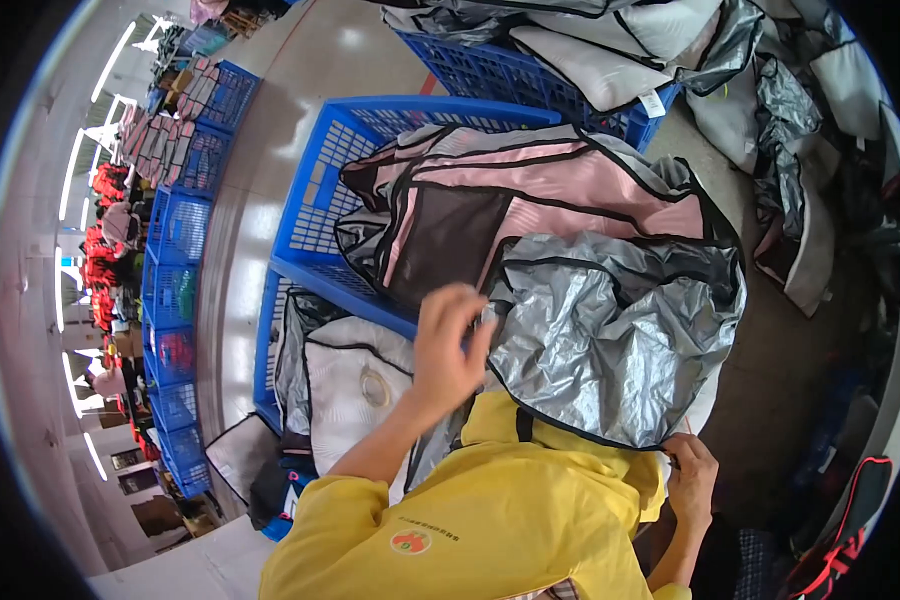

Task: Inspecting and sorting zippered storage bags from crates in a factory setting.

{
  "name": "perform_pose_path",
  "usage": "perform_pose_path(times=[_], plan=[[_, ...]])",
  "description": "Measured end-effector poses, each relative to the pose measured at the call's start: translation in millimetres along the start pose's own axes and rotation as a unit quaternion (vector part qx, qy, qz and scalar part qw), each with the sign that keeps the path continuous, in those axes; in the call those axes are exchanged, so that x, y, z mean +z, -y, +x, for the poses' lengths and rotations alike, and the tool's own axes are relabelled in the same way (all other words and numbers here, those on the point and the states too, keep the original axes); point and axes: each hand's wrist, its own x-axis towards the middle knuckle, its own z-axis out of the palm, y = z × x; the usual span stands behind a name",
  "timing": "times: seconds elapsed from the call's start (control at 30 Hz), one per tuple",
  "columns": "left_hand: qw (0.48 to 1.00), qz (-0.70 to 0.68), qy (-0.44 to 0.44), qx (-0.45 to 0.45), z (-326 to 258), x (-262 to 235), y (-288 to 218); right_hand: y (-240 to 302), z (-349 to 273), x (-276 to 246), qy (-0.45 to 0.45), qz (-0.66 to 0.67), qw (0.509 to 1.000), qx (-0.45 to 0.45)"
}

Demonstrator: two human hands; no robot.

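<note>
A large insulated bag with a crinkled silver lining (610, 335) and black binding lies across my lap and the front of a blue crate. My right hand (692, 475) is closed on the bag's lower right edge; its fingertips are partly hidden. To the left of the silver lining, my left hand (450, 345) is raised with fingers curled toward the thumb in a pinch, slightly blurred. Whatever sits between those fingertips is too small to name. Just beyond it, a pink bag piece (570, 180) with black trim and a dark mesh panel (448, 240) rests in the crate.
The blue crate (305, 215) stands in front of me. Another blue crate (530, 85) piled with white and silver bags is behind it. White bags (355, 385) fill a crate at my left. More bags (790, 190) lie at the right. Stacked blue crates (175, 300) line the far left.
</note>
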Motion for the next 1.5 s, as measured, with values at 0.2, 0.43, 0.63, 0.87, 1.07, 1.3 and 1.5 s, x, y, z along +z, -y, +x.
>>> perform_pose_path(times=[0.2,0.43,0.63,0.87,1.07,1.3,1.5], plan=[[0.986,-0.074,0.137,-0.059,9.8,1.8,41.7,11.2,13.7,-1.3,0.042,-0.035,0.998,-0.012],[0.966,-0.085,0.013,-0.243,-63.3,-44.4,7.2,1.3,3.9,-0.8,0.062,-0.019,0.996,0.060],[0.976,-0.077,-0.027,-0.202,-74.4,-29.7,30.3,10.7,30.2,6.4,0.074,-0.019,0.996,0.042],[0.985,-0.102,0.009,-0.141,-46.9,-24.3,28.6,9.3,22.7,11.5,0.069,-0.049,0.996,0.001],[0.947,-0.018,0.316,-0.053,-41.2,5.2,6.1,23.4,23.3,14.4,0.064,-0.076,0.995,0.012],[0.923,0.043,0.378,-0.058,-49.6,11.8,14.0,15.6,28.3,7.3,0.120,-0.094,0.988,0.009],[0.916,0.023,0.395,-0.068,-60.3,21.2,11.8,30.4,62.8,-41.2,0.210,-0.109,0.967,0.098]])
